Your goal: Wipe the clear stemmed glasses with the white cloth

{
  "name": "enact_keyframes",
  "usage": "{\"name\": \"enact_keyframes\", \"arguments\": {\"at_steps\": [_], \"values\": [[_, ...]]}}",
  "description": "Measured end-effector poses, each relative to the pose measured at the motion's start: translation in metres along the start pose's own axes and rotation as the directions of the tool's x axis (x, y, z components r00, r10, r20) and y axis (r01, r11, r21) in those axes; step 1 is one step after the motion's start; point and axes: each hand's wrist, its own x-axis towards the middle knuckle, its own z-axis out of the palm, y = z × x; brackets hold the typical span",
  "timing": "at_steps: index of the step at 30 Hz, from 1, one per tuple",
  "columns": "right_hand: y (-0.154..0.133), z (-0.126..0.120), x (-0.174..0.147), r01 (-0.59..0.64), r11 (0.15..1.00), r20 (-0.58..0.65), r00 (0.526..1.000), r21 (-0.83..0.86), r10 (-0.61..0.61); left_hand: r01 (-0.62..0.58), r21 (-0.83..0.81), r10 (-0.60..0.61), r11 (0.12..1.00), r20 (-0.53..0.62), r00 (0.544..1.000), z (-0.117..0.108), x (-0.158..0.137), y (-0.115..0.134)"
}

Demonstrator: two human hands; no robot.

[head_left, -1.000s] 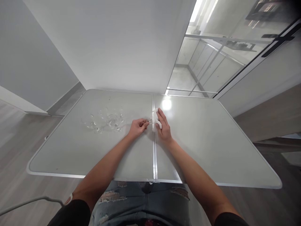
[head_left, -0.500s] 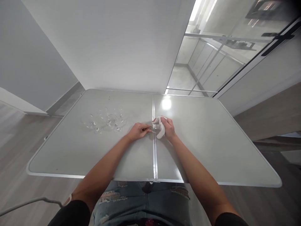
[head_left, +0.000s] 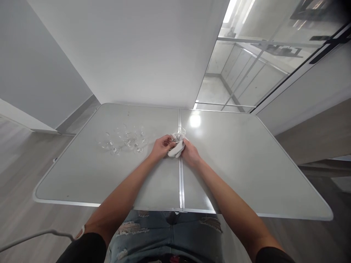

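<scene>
Near the table's centre seam, my left hand (head_left: 160, 147) is closed on a clear stemmed glass (head_left: 181, 130) whose rim points away from me. My right hand (head_left: 191, 152) grips a white cloth (head_left: 177, 151), bunched around the glass's lower part. The fingertips of both hands nearly meet at the cloth, and most of the stem and foot is hidden there. Left of my hands, several clear stemmed glasses (head_left: 131, 138) stand in a loose group; their outlines are faint against the pale top.
The pale folding table (head_left: 246, 164) has a metal edge and a metal seam (head_left: 181, 186) down its middle. A white wall (head_left: 131, 54) rises behind it. Glass panels (head_left: 233, 73) stand at the back right. A grey cable (head_left: 41, 232) runs in beside my left arm.
The glass has turned so its rim faces away from me. My right hand has brought the cloth leftward and nearer to me, around the glass. The other glasses stay put.
</scene>
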Motion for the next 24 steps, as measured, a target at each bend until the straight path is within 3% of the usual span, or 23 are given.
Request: {"name": "enact_keyframes", "arguments": {"at_steps": [3, 6, 12, 19, 22, 24], "values": [[0.001, -0.002, -0.001, 0.024, 0.996, 0.027, 0.999, -0.091, -0.021, -0.045, 0.047, 0.049, 0.998, -0.085, 0.995, 0.003, 0.001, -0.001], [0.002, -0.004, -0.003, 0.070, 0.950, 0.087, 0.995, -0.306, -0.045, 0.010, -0.049, -0.013, 0.999, -0.065, 0.998, 0.005, 0.000, 0.002], [-0.005, -0.007, -0.003, 0.282, 0.718, 0.184, 0.959, -0.637, -0.214, 0.076, -0.214, -0.068, 0.974, 0.047, 0.997, 0.005, -0.005, 0.014], [-0.021, 0.001, -0.013, 0.363, 0.474, 0.329, 0.931, -0.803, -0.156, 0.062, -0.097, -0.057, 0.993, 0.059, 0.997, 0.002, -0.007, 0.022], [-0.020, 0.002, -0.014, 0.434, 0.332, 0.334, 0.888, -0.837, -0.317, 0.097, -0.099, -0.094, 0.990, 0.033, 0.995, 0.002, -0.008, 0.024], [-0.019, -0.002, -0.012, 0.420, 0.309, 0.239, 0.841, -0.853, -0.485, 0.118, -0.097, -0.119, 0.988, -0.006, 0.993, 0.003, -0.009, 0.025]]}}
